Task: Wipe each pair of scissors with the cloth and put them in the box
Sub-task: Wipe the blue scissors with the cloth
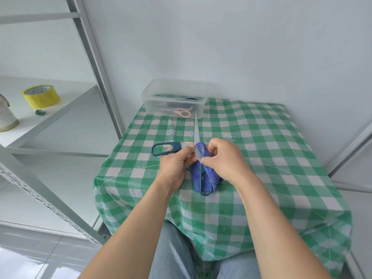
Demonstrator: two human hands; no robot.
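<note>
On the checked table [261, 158], your clear box [174, 97] sits far back (pink scissors [182, 112] inside). Nearer you than the box, your right hand [225, 160] pinches the blue cloth [195, 178] round the wide-open teal scissors [176, 147]. Your left hand [174, 164] grips them by one handle.

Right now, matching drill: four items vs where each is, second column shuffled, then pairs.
1 teal scissors
2 blue cloth
3 clear box
4 yellow tape roll

A on the shelf at left
B far end of the table
C spread open, gripped by the left hand
D held against the scissors by the right hand

Pairs: 1-C, 2-D, 3-B, 4-A
</note>
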